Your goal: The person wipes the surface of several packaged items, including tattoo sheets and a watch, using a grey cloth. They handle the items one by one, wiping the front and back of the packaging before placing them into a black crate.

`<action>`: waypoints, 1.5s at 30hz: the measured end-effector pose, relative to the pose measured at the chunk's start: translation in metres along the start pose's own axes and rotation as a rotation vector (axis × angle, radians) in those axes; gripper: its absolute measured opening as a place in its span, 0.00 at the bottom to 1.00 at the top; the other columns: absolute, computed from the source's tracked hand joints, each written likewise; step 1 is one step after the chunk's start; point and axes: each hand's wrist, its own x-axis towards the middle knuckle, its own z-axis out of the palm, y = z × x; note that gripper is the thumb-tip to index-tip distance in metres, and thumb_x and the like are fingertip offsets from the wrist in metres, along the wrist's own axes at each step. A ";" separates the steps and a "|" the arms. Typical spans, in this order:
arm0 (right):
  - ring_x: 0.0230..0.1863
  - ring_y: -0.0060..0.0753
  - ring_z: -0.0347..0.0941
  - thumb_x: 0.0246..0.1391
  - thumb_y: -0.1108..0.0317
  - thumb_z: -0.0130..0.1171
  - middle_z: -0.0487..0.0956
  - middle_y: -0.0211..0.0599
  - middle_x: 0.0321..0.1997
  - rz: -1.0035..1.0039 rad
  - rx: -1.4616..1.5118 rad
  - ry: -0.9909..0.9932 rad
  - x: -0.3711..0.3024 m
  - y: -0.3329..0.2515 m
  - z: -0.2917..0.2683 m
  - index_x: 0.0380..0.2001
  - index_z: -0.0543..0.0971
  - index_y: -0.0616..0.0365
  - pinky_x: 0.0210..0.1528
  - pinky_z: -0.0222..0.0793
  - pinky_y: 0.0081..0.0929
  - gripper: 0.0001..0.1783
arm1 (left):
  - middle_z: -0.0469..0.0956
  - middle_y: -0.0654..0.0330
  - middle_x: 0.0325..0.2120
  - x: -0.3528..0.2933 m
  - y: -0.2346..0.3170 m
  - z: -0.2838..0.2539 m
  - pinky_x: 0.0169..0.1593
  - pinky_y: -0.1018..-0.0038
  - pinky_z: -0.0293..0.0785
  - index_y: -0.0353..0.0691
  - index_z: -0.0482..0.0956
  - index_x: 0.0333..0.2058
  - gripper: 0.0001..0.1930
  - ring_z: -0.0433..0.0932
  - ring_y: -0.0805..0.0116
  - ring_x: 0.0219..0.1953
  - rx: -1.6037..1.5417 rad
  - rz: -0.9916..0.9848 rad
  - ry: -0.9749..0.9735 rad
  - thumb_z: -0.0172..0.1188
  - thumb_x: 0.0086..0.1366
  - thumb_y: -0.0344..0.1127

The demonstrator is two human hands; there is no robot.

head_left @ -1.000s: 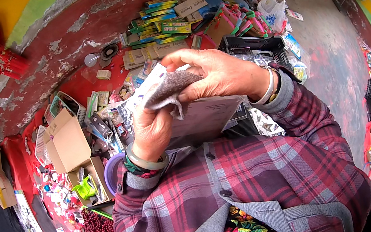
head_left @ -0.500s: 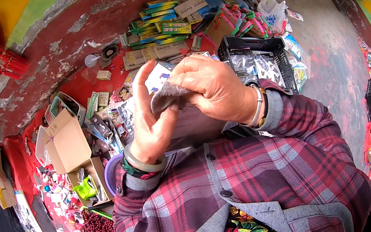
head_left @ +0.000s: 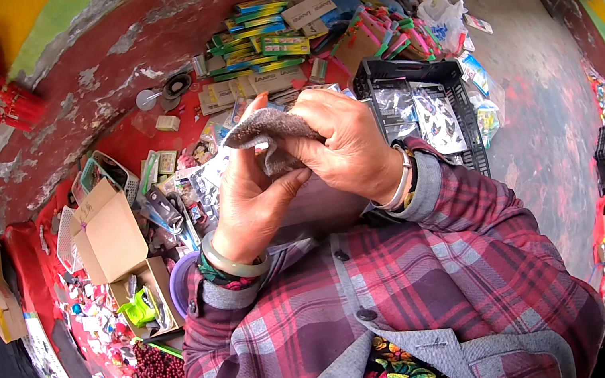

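- Right hand: clenched, thumb against fingers, on the grey cloth. The cloth is raised in front of the chest, between both hands. Risk: slippage, should the pinch bear on one thin fold only.
- Left hand: touching the cloth, fingers up behind it, thumb near its lower fold. Whether it grasps firmly cannot be told. Risk: the free end sagging or twisting, caused by uneven support.
- Wrists: a pale bangle on the left, a white bracelet on the right. Snagging appears possible if loose fabric drops back.
- Below the hands: a blurred dark surface. A dropped cloth would probably land here.
- Right side: black crate holding flat packets, near the right sleeve. A wide elbow swing could knock its rim.
- Left side: purple basin, close to the left cuff, beside an open cardboard box. Lowering the arm carelessly could jostle either.
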 end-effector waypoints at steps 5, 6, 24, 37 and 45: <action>0.28 0.47 0.70 0.46 0.69 0.59 0.73 0.40 0.25 0.042 -0.117 0.020 -0.001 0.000 0.004 0.29 0.76 0.57 0.30 0.65 0.38 0.06 | 0.61 0.58 0.54 0.001 0.003 0.004 0.54 0.72 0.69 0.37 0.45 0.64 0.41 0.67 0.69 0.53 -0.042 -0.024 -0.002 0.55 0.54 0.13; 0.28 0.47 0.70 0.47 0.68 0.59 0.73 0.40 0.25 0.043 -0.126 0.030 -0.001 0.000 0.005 0.28 0.76 0.57 0.29 0.65 0.38 0.06 | 0.61 0.57 0.55 0.000 0.002 0.003 0.53 0.72 0.70 0.37 0.45 0.64 0.41 0.68 0.68 0.53 -0.049 -0.036 0.003 0.54 0.55 0.13; 0.38 0.20 0.75 0.59 0.63 0.54 0.80 0.32 0.38 0.470 0.812 0.409 0.009 0.042 -0.048 0.43 0.77 0.61 0.42 0.67 0.17 0.15 | 0.76 0.44 0.42 -0.001 0.005 -0.009 0.51 0.71 0.70 0.38 0.45 0.63 0.37 0.76 0.62 0.46 -0.078 -0.114 -0.024 0.52 0.58 0.17; 0.50 0.43 0.71 0.63 0.49 0.39 0.73 0.51 0.48 0.438 1.170 -0.063 -0.019 0.075 -0.093 0.51 0.67 0.69 0.55 0.64 0.38 0.30 | 0.80 0.50 0.32 0.011 0.015 -0.006 0.46 0.71 0.72 0.30 0.75 0.41 0.13 0.79 0.66 0.37 0.180 -0.128 -0.055 0.49 0.67 0.35; 0.44 0.23 0.72 0.61 0.48 0.47 0.78 0.34 0.41 0.577 0.744 -0.442 -0.006 0.031 -0.058 0.43 0.75 0.65 0.45 0.67 0.22 0.27 | 0.78 0.61 0.26 0.012 0.007 0.006 0.37 0.80 0.72 0.30 0.75 0.35 0.09 0.76 0.76 0.31 0.314 0.028 0.057 0.49 0.68 0.31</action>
